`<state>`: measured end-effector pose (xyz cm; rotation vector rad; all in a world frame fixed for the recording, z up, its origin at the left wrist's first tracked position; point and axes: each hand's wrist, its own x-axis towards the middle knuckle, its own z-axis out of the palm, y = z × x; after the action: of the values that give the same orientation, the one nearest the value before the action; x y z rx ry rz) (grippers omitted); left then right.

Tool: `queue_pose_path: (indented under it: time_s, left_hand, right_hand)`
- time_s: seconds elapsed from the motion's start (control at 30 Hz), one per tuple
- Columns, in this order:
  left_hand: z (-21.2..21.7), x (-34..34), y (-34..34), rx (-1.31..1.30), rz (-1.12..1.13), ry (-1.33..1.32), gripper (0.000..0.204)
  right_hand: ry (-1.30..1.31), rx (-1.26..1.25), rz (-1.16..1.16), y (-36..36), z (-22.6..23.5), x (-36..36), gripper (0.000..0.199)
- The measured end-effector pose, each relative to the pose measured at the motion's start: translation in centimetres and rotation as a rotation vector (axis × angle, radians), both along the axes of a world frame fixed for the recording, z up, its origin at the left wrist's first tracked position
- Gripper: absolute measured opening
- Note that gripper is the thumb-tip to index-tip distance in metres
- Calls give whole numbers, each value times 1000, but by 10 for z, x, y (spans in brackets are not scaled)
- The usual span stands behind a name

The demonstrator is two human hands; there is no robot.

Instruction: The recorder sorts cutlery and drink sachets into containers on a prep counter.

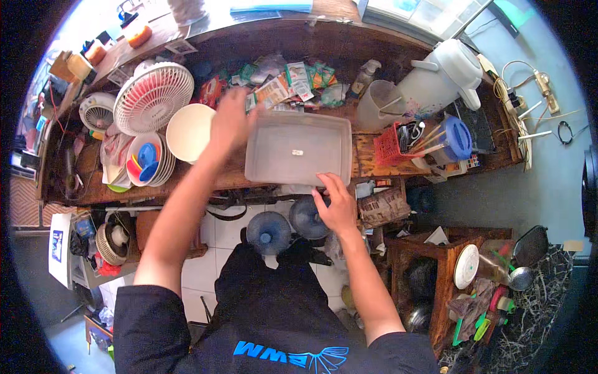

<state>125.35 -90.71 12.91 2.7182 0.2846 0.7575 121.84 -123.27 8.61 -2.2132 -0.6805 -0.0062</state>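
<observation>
A clear, shallow rectangular plastic container (268,163) rests on the wooden counter (224,174) in front of me, with a small whitish piece (298,153) on its bottom. At its near right corner is my right hand (338,206), fingers apart, fingertips by the rim. My left hand (232,121) is smeared by motion between the container and a cream bowl (189,134); whether it holds anything does not show. Just past that hand lies a pile of small packets and sachets (289,84), several in green, white and orange.
Left on the counter are a white fan (154,98) and stacked bowls (163,171) with coloured cups. To the right stand a large white jug (442,75), a red basket (387,144) and a blue-lidded container (458,138). Big blue water bottles (268,232) stand below the counter's front edge.
</observation>
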Motion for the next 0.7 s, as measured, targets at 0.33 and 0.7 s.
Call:
queue_pose_path:
  time_s: [0.33,0.7]
  left_hand:
    - [-84,137,179,342,61,1139,76]
    - [-106,130,195,-142,470,763,111]
  right_hand:
    - [-20,34,-15,-2,-12,-3,34]
    - [34,16,-87,12,-1,6,25]
